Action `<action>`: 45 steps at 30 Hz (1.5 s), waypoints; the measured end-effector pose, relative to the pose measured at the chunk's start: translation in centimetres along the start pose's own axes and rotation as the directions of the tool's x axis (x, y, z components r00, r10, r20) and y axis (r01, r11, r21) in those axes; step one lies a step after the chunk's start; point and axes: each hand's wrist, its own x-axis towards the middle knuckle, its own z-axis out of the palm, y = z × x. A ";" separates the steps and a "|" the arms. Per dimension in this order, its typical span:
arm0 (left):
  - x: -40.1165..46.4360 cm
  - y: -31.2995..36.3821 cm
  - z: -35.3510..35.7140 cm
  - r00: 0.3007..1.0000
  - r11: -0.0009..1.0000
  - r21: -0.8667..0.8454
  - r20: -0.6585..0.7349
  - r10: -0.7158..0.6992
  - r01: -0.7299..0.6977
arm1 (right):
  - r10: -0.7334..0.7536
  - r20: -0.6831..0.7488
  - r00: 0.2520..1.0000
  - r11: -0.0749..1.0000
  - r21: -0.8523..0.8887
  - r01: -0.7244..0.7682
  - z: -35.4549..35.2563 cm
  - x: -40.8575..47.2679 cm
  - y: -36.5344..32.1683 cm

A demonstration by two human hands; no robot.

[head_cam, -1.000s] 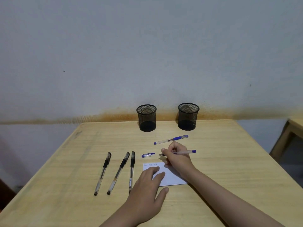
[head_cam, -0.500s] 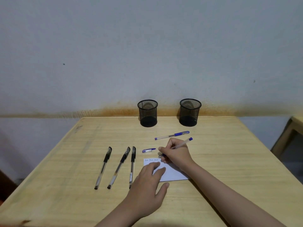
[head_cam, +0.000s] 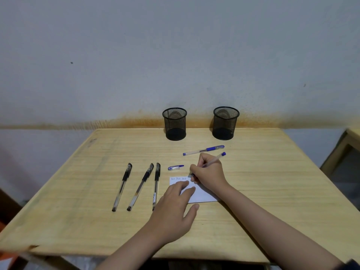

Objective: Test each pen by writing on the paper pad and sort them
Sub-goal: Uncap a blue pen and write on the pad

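The paper pad [head_cam: 200, 193] lies on the table [head_cam: 263, 182], and everything else is best placed from it. The left hand [head_cam: 173, 207] lies flat and spread across the pad's near-left part, pinning it, fingers resting on the sheet. The right hand [head_cam: 209, 173] is closed in a writing grip around an uncapped blue pen [head_cam: 213, 160], whose tip meets the pad's far edge, just right of a few short scribbles already there. The tip sits so near that edge that a longer stroke could run off onto the wood, marking the table and giving no fair test. If the left hand eases off, the small pad could slide or twist under the pen's drag. The loose blue cap [head_cam: 175, 167] lies just beyond the pad's far-left corner, where a sweeping wrist might knock it rolling. A second, capped blue pen [head_cam: 203, 150] lies farther beyond the pad, near the right hand, and could be nudged. Three black pens [head_cam: 140, 187] lie side by side left of the pad, the nearest almost touching the left hand, so it could be bumped out of line. Two mesh cups [head_cam: 174, 123] stand well beyond the pad by the wall, both apparently empty; nothing marks which is for which, so a mis-sort is possible.
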 end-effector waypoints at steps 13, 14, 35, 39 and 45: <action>0.1 0.1 0.0 1.000 1.000 0.011 0.005 -0.005 0.005 | 0.008 -0.006 1.000 1.000 -0.007 -0.008 0.0 0.0 0.0; 0.1 0.1 0.0 1.000 1.000 0.012 0.002 -0.003 0.003 | 0.003 -0.001 1.000 1.000 -0.007 -0.003 0.0 0.0 0.0; 0.0 0.2 -0.2 1.000 1.000 0.015 0.004 -0.010 0.010 | 0.008 -0.073 0.997 0.999 -0.051 -0.012 0.1 0.1 0.2; 0.0 0.2 -0.2 1.000 1.000 0.010 0.001 -0.006 0.006 | 0.016 -0.091 0.996 0.999 -0.038 -0.019 0.1 0.2 0.3; 0.1 0.1 -0.4 1.000 1.000 0.012 0.015 0.011 -0.011 | 0.067 -0.119 0.991 0.989 0.136 -0.050 -0.1 0.3 0.6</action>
